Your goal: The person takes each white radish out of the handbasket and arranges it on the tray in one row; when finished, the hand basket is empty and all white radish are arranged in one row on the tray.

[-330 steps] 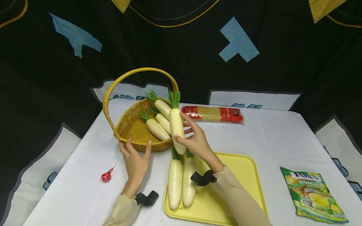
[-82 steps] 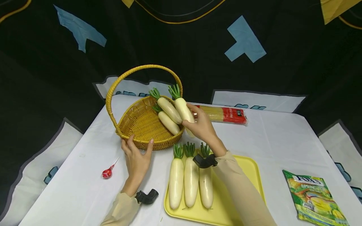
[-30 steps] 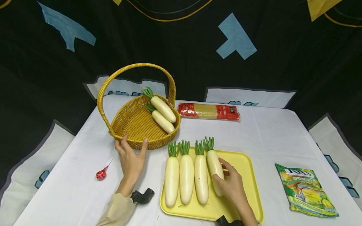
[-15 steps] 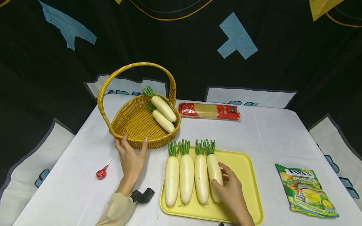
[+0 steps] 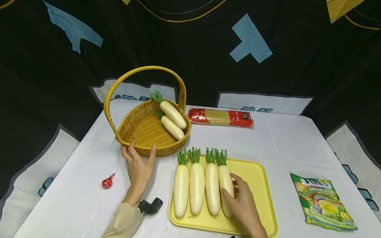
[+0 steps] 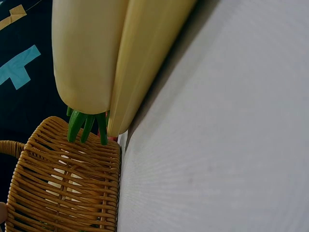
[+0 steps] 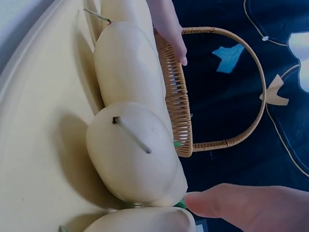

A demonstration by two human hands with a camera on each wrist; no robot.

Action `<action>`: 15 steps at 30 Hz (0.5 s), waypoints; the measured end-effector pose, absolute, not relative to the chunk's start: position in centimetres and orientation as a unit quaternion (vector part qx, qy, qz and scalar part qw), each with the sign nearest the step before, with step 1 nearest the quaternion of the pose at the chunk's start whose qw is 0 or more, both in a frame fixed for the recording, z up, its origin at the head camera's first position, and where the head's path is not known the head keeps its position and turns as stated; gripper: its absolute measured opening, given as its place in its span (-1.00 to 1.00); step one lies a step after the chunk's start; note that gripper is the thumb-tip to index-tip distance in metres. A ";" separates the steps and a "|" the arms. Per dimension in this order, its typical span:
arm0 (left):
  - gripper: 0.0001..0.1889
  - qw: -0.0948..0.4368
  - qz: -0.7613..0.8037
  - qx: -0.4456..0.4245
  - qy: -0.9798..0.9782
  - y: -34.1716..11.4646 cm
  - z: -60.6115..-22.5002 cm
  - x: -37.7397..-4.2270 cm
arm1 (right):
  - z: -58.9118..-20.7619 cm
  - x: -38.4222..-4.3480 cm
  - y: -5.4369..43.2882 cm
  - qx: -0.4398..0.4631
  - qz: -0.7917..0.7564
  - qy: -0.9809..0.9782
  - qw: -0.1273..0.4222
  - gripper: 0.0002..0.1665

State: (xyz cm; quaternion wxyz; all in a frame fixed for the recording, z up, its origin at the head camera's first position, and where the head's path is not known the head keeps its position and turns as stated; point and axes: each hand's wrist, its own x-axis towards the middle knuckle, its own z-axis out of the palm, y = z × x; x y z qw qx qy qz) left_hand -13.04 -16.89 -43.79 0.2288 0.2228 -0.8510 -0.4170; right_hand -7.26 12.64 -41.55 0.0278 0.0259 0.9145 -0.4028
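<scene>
My left hand [image 5: 139, 168] rests at the front of a yellow wicker basket [image 5: 166, 150], thumb and fingers spread along its rim. Inside the basket, on the right, lie two white radishes [image 5: 172, 114] with green tops. My right hand [image 5: 242, 201] holds the rightmost radish [image 5: 225, 178] of a row on the yellow tray [image 5: 253, 172], thumb on its near face and fingers round its far side. Its neighbour [image 5: 212, 188] and two more radishes [image 5: 181, 191] lie side by side, leaf ends toward the basket. In the right wrist view my thumb [image 7: 217, 203] touches the radish.
A red and yellow packet of noodles [image 5: 221, 117] lies behind the tray. A green soup packet [image 5: 323, 201] lies at the right, and a red lollipop [image 5: 107, 181] left of my left wrist. A black curtain [image 5: 190, 43] hangs behind the white table [image 5: 285, 138].
Since the earliest frame, radishes have moved from basket to tray. Over the last second the held radish has come down and straightened beside the others. My left hand stays at the basket.
</scene>
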 end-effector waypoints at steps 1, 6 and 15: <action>-0.15 0.229 -0.418 0.223 -0.851 -16.9 -43.8 -13.0 | -41.5 -7.3 12.6 0.027 -0.397 0.917 0.028 -0.33; -0.14 0.226 -0.419 0.223 -0.850 -16.9 -43.8 -13.1 | -41.5 -7.4 12.6 0.018 -0.369 0.929 0.020 -0.33; -0.14 0.227 -0.420 0.220 -0.851 -16.9 -43.9 -13.1 | -41.5 -8.0 12.8 0.019 -0.359 0.933 0.027 -0.29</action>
